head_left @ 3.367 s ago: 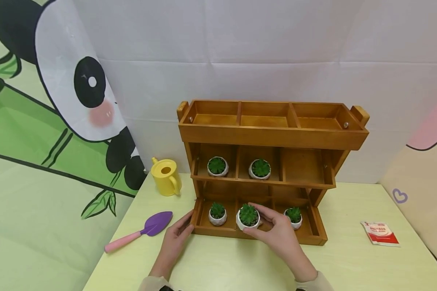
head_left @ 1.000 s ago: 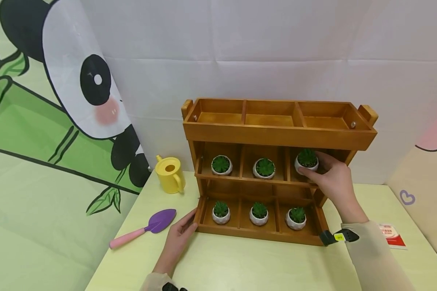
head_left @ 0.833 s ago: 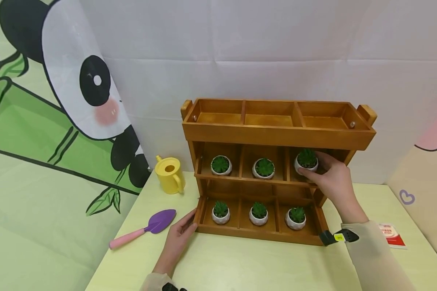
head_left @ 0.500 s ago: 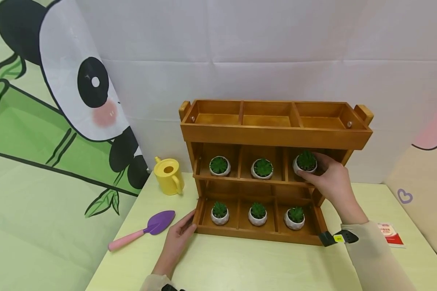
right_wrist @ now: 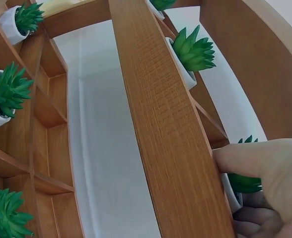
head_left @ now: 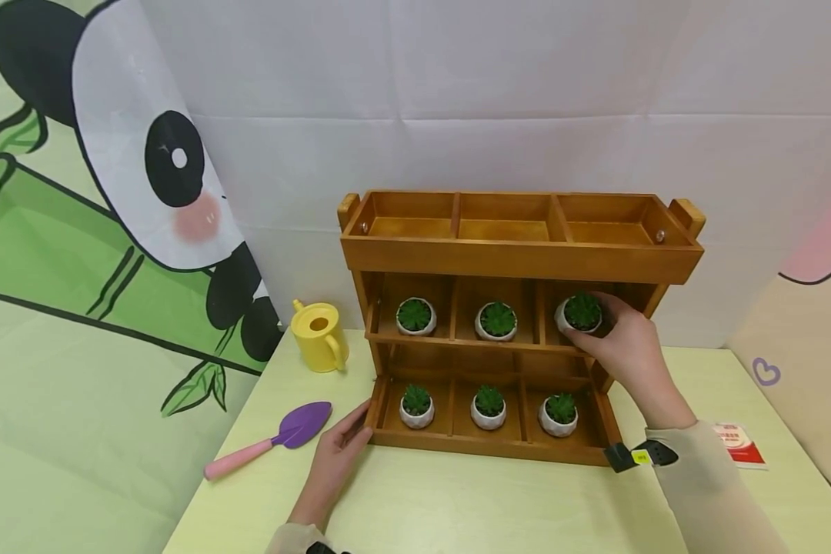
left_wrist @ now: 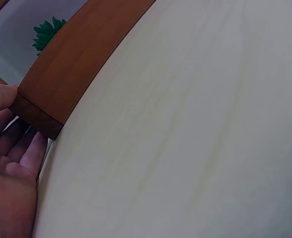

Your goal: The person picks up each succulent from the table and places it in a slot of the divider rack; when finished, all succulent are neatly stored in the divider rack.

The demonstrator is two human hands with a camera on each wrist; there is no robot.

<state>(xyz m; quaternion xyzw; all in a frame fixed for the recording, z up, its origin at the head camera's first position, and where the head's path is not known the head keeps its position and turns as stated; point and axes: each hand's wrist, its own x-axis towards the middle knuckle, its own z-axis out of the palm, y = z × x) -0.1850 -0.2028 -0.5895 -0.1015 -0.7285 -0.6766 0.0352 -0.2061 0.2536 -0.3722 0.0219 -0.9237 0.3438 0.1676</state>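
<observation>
My right hand (head_left: 623, 338) holds a small potted succulent (head_left: 582, 312) in the right compartment of the middle tier, thumb in front and fingers round its far side. In the right wrist view the thumb (right_wrist: 245, 158) crosses the white pot and much of the plant is hidden. My left hand (head_left: 335, 454) grips the left front corner of the wooden shelf (head_left: 485, 445). Its thumb (left_wrist: 2, 96) lies on the corner in the left wrist view, with the other fingers curled against the end. Two more succulents (head_left: 416, 316) share the middle tier; three (head_left: 488, 408) sit along the bottom.
The shelf's top tray (head_left: 504, 219) has three bare compartments. Left of the shelf stand a yellow watering can (head_left: 318, 336) and, nearer, a purple trowel (head_left: 298, 427) with a pink handle. A red-and-white packet (head_left: 741, 446) lies at the right, partly behind the right sleeve.
Since the earliest frame, my right hand has moved from the bottom tier up to the middle tier's right compartment, where a succulent now sits. The left hand has kept its place at the corner.
</observation>
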